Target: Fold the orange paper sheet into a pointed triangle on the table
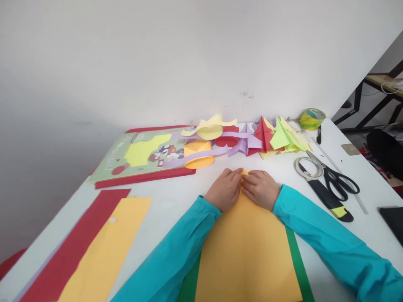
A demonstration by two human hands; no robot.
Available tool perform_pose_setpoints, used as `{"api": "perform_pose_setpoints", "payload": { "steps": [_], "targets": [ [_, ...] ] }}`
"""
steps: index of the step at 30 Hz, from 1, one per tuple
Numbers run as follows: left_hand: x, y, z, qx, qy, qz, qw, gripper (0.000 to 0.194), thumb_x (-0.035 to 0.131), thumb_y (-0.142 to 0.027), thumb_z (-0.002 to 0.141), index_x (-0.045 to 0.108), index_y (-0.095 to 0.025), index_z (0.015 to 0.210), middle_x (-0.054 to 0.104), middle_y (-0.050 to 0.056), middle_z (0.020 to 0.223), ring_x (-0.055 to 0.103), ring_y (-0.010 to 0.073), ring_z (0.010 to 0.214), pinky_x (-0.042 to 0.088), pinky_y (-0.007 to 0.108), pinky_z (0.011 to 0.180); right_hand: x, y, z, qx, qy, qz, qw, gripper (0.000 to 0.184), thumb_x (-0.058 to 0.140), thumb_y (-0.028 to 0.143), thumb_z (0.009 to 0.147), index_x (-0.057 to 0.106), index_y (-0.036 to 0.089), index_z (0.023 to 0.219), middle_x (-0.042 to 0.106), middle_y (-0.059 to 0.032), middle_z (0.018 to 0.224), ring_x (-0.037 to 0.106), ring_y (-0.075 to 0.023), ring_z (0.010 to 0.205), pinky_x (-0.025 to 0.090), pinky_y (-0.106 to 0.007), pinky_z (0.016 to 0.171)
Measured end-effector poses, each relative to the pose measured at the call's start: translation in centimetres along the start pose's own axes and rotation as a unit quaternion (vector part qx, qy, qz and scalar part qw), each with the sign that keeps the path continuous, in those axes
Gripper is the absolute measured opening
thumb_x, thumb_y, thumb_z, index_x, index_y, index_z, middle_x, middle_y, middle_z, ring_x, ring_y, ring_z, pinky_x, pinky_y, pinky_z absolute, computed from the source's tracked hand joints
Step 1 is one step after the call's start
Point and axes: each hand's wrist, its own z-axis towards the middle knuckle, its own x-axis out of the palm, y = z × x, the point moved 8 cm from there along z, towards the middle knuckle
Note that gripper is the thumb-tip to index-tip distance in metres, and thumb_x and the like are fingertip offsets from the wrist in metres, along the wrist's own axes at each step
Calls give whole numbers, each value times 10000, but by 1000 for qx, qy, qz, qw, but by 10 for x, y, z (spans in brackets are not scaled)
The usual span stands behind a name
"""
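A large orange paper sheet lies in front of me on top of green paper. Its far end narrows to a point. My left hand grips that tip from the left, fingers closed. Pressed against the same tip from the other side is my right hand, its fingers bent and close to the left ones. The fingers partly hide the tip, so I cannot make out the fold under them.
Folded paper shapes and curled paper rings stand along the wall. Scissors, a box cutter, a tape roll and yellow-green tape lie right. Left are red strips, orange strips and a printed paper pad.
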Motion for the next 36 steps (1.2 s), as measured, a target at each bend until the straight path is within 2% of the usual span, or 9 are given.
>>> {"api": "perform_pose_setpoints", "payload": {
  "steps": [18, 25, 29, 36],
  "targets": [
    [-3, -1, -10, 6, 1, 23, 1000, 229, 394, -58, 833, 588, -126, 934, 620, 147, 1146, 553, 247, 969, 515, 429, 873, 7, -2, -2, 12, 44, -13, 999, 224, 514, 322, 908, 677, 180, 967, 667, -64, 1110, 546, -237, 1006, 401, -387, 760],
    [-4, 0, -15, 10, 1, 33, 999, 239, 410, -57, 829, 587, -90, 987, 622, 158, 1136, 557, 252, 984, 510, 404, 895, 6, -2, -2, 9, 41, -12, 999, 216, 510, 320, 912, 674, 190, 964, 662, -60, 1126, 547, -228, 1001, 403, -379, 761],
    [-2, 3, -14, 11, 4, 36, 999, 250, 411, -39, 820, 589, -84, 989, 623, 168, 1137, 560, 247, 983, 508, 392, 892, 7, -2, -3, 11, 51, -6, 999, 227, 511, 328, 909, 671, 182, 973, 655, -57, 1136, 543, -235, 1006, 411, -387, 768],
    [3, 7, -3, 6, 22, 39, 999, 299, 404, -39, 816, 572, -84, 1059, 585, 157, 1238, 558, 243, 953, 501, 406, 882, 11, 1, -2, 15, 77, 0, 997, 296, 520, 365, 897, 656, 135, 1024, 636, -103, 1142, 518, -280, 1035, 423, -418, 797]
  ]
}}
